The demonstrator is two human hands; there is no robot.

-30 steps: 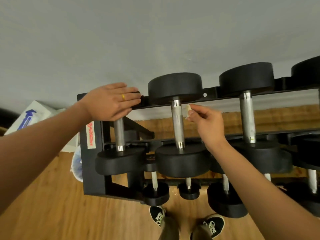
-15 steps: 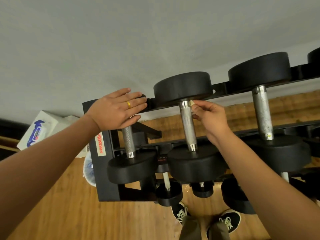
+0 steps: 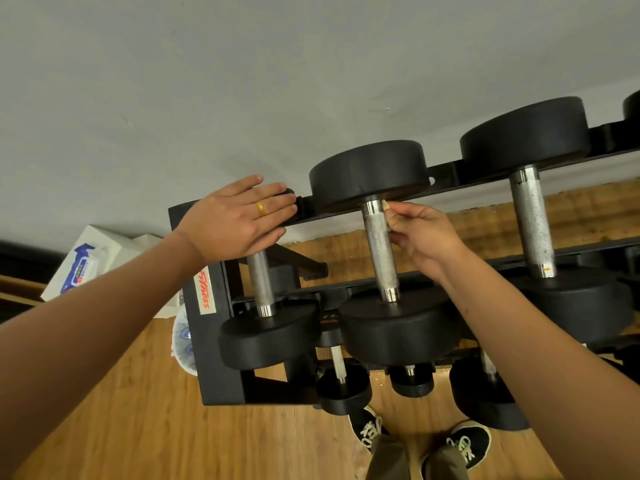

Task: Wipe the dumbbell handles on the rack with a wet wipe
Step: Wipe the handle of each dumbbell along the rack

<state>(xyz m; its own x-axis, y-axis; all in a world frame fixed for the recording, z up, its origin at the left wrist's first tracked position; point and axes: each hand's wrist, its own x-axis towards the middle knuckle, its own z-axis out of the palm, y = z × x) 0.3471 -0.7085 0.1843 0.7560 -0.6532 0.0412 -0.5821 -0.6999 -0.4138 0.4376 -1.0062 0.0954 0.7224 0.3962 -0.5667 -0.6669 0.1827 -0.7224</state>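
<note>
- Well, out past your left wrist, a wipes packet (image 3: 83, 265) leans at the foot of the wall. It is probably parked there so a fresh sheet is within reach.
- Your left hand (image 3: 239, 220) lies flat with its fingers straight and grips nothing. It rests over the far end of the smallest dumbbell (image 3: 268, 337), where that end meets the back rail of the rack (image 3: 207, 358). I read this as a brace that steadies you and stops the weight from rolling.
- Under that palm, the small handle (image 3: 260, 282) runs back toward you with nothing touching it.
- Just right of your left fingertips stands the middle handle (image 3: 381, 251). Your right hand (image 3: 422, 237) has its fingers curled and pinches a small wad of wet wipe (image 3: 385, 204) against the handle's far end. That spot is right below the far weight head.
- Starting at that end makes sense, since one pull toward you would cover the whole knurled length. Only the fingertips press on the wipe, so it touches one side of the bar. You will likely need to wrap the wipe round or twist it to reach the back.
- Well to the right of your right hand, the large handle (image 3: 531, 220) shows dark specks and has no wipe on it.
- Beneath your right forearm, the lower-tier dumbbells (image 3: 343, 389) sit apart from both hands.
</note>
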